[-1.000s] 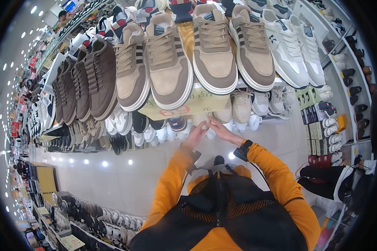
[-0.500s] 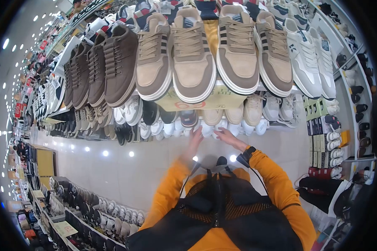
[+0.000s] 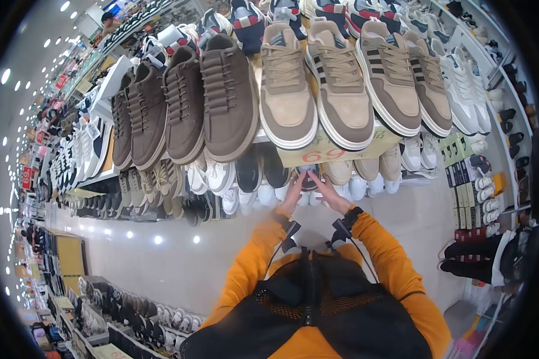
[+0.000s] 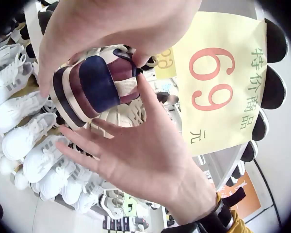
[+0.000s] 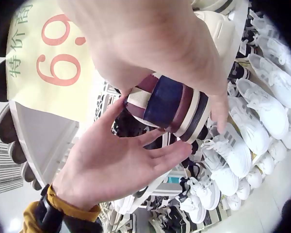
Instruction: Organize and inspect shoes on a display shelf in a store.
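Note:
A navy, burgundy and cream shoe [image 3: 308, 179] stands on the lower rack between my two hands in the head view. Its striped heel [image 4: 98, 87] faces the wrist cameras. My left hand [image 3: 290, 198] is at one side, thumb near the heel's collar and fingers extended by the sole; the same left hand [image 5: 104, 162] shows spread fingers in the right wrist view. At the other side is my right hand [image 3: 335, 197]; in the left wrist view that right hand [image 4: 140, 155] has its thumb at the collar and its fingers nearly straight. Full contact cannot be told.
Above the hands, a yellow price sign [image 3: 317, 157] hangs from the shelf with brown shoes [image 3: 227, 102] and beige sneakers [image 3: 341, 90]. White shoes [image 4: 36, 138] line the lower rack. More shoe racks [image 3: 138, 311] stand behind. A person in black trousers [image 3: 470, 254] is at the right.
The shelves have shifted rightward in the head view. Both hands, earlier by pale shoes and then apart, are now closer together around the navy and burgundy shoe.

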Demonstrator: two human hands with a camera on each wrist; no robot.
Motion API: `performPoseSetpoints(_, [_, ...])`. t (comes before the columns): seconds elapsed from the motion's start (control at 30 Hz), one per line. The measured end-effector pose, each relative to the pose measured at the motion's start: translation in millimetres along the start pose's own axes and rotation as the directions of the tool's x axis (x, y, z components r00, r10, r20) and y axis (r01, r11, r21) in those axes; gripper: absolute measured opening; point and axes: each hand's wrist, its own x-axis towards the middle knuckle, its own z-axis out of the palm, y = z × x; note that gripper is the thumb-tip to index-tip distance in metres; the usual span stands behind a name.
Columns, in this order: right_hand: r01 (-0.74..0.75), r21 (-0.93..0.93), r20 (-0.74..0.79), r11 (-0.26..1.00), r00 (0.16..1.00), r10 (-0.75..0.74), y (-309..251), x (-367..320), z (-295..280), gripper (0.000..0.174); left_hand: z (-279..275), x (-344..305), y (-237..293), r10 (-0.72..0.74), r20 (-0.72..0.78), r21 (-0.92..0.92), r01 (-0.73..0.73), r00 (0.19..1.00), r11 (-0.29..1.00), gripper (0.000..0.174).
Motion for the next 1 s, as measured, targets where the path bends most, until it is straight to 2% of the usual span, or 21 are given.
performPoseSetpoints(0.03, [0.007, -0.004, -0.018, 1.0, 1.0, -0.007, 0, 7, 4, 0.113, -1, 5, 5, -0.021, 0.025, 0.045, 0.02, 0.999, 0.999, 0.08])
performPoseSetpoints(0.1, [0.025, 0.149, -0.044, 0.989, 0.999, -0.019, 10, 17, 10, 0.104, 3, -10, 21, 0.005, 0.069, 0.028, -0.007, 0.998, 1.0, 0.074])
performPoseSetpoints(0.13, [0.076, 0.16, -0.058, 0.984, 0.996, -0.068, 17, 24, 9, 0.092, 1, -10, 22, 0.051, 0.123, 0.04, -0.056, 0.991, 0.998, 0.073])
performPoseSetpoints(0.17, [0.077, 0.164, -0.07, 0.983, 0.995, -0.066, 22, 23, 8, 0.092, -1, -11, 25, 0.1, 0.178, 0.051, -0.11, 0.979, 0.993, 0.072])
performPoseSetpoints(0.23, [0.129, 0.192, -0.112, 0.973, 0.988, -0.108, 31, 22, 10, 0.087, -4, -18, 27, 0.089, 0.207, 0.026, -0.097, 0.974, 0.995, 0.074])
performPoseSetpoints(0.27, [0.106, 0.201, -0.13, 0.974, 0.988, -0.081, 21, -1, 16, 0.079, -8, -20, 23, 0.021, 0.248, 0.058, -0.036, 0.969, 0.998, 0.077])
performPoseSetpoints(0.3, [0.102, 0.207, -0.142, 0.973, 0.987, -0.074, 20, -19, 17, 0.079, -11, -23, 19, -0.049, 0.285, 0.09, 0.024, 0.957, 0.996, 0.079])
performPoseSetpoints(0.33, [0.101, 0.218, -0.126, 0.971, 0.989, -0.075, 23, -34, 16, 0.076, -12, -27, 15, -0.057, 0.294, 0.094, 0.03, 0.954, 0.995, 0.079])
performPoseSetpoints(0.43, [0.081, 0.253, -0.084, 0.964, 0.995, -0.062, 52, -59, 0, 0.077, -11, -44, 6, 0.008, 0.291, 0.203, -0.07, 0.957, 0.977, 0.091])
performPoseSetpoints(0.5, [0.103, 0.276, -0.022, 0.956, 0.995, -0.101, 61, -85, -6, 0.08, -8, -61, 12, 0.0, 0.317, 0.209, -0.07, 0.949, 0.975, 0.09])
performPoseSetpoints(0.57, [0.084, 0.209, -0.044, 0.974, 0.996, -0.077, 64, -109, -9, 0.08, -6, -77, 17, -0.06, 0.433, 0.225, -0.043, 0.9, 0.973, 0.087])
performPoseSetpoints(0.6, [0.083, 0.216, -0.066, 0.973, 0.995, -0.07, 68, -118, -11, 0.067, 0, -96, 24, -0.002, 0.41, 0.216, -0.095, 0.912, 0.972, 0.076])
performPoseSetpoints(0.63, [0.085, 0.222, -0.088, 0.971, 0.994, -0.066, 74, -126, -15, 0.055, -2, -96, 16, -0.005, 0.414, 0.216, -0.093, 0.91, 0.972, 0.076])
performPoseSetpoints(0.67, [0.056, 0.194, -0.009, 0.98, 0.998, -0.055, 91, -131, -33, 0.072, -2, -91, 4, 0.044, 0.411, 0.108, -0.097, 0.911, 0.989, 0.075])
performPoseSetpoints(0.7, [0.057, 0.195, -0.018, 0.979, 0.998, -0.055, 92, -139, -36, 0.072, -5, -86, -8, 0.092, 0.397, 0.0, -0.1, 0.913, 0.995, 0.075])
performPoseSetpoints(0.73, [0.041, 0.144, -0.01, 0.989, 0.999, -0.04, 91, -144, -37, 0.07, -15, -80, -17, 0.092, 0.397, 0.0, -0.1, 0.913, 0.995, 0.075])
performPoseSetpoints(0.8, [0.029, 0.103, -0.022, 0.994, 0.999, -0.027, 95, -159, -40, 0.068, -31, -73, -26, 0.082, 0.504, -0.315, 0.094, 0.86, 0.944, 0.075])
performPoseSetpoints(0.83, [0.041, 0.05, -0.022, 0.998, 0.999, -0.04, 98, -163, -39, 0.067, -37, -74, -26, 0.082, 0.504, -0.315, 0.095, 0.86, 0.944, 0.075])
performPoseSetpoints(0.9, [0.059, 0.003, -0.024, 0.998, 0.998, -0.059, 99, -168, -38, 0.066, -44, -82, -15, -0.1, 0.386, -0.112, 0.154, 0.917, 0.982, 0.077])
performPoseSetpoints(0.93, [0.006, -0.021, 0.009, 1.0, 1.0, -0.006, 98, -170, -38, 0.067, -51, -85, -12, -0.1, 0.386, -0.112, 0.154, 0.917, 0.982, 0.077])
performPoseSetpoints(1.0, [-0.043, -0.048, 0.039, 0.998, 0.998, 0.045, 87, -176, -38, 0.068, -65, -86, -7, -0.304, 0.295, -0.084, 0.341, 0.906, 0.936, 0.079])
